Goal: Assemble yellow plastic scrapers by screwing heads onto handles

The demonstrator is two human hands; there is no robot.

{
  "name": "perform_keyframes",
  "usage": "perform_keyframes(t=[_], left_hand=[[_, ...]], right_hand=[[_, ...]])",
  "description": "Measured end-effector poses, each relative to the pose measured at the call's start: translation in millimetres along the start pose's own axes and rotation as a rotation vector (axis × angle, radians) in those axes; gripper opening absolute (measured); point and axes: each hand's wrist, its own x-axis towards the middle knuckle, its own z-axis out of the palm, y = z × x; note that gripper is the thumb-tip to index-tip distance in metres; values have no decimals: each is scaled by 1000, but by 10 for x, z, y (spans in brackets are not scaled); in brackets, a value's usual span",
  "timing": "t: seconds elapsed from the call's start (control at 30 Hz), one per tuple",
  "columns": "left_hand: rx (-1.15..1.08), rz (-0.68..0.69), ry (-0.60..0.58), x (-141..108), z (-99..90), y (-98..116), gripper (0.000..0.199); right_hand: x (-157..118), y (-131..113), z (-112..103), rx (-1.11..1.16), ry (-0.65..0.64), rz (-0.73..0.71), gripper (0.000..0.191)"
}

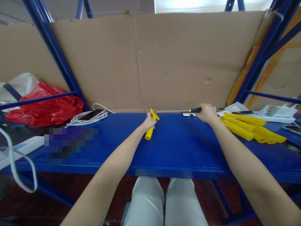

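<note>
I note yellow T-shaped piece [149,133]: tubular stem, short crosspiece, held tilted above the blue tabletop [181,144], stem's lower end nearer me | I note screwdriver [190,110]: black-and-yellow handle, long slim metal shaft, held near level, shaft pointing left toward the crosspiece; tip contact I cannot confirm

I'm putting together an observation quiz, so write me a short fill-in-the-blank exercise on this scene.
The left hand holds a T-shaped piece coloured ____.
The right hand grips a long tool by its ____.
The red bag lies toward the picture's ____ edge.
The tabletop is ____.

yellow; handle; left; blue
</note>
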Motion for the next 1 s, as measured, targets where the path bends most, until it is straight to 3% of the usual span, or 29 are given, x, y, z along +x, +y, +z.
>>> perform_keyframes(t=[0.4, 1.0], left_hand=[[-9, 13, -10, 20, -3, -25, 53], [11, 0, -3, -10, 5, 9, 51]], right_hand=[[-18, -33, -21, -1, -24, 2, 30], [9, -7, 59, -31, 46, -11, 29]])
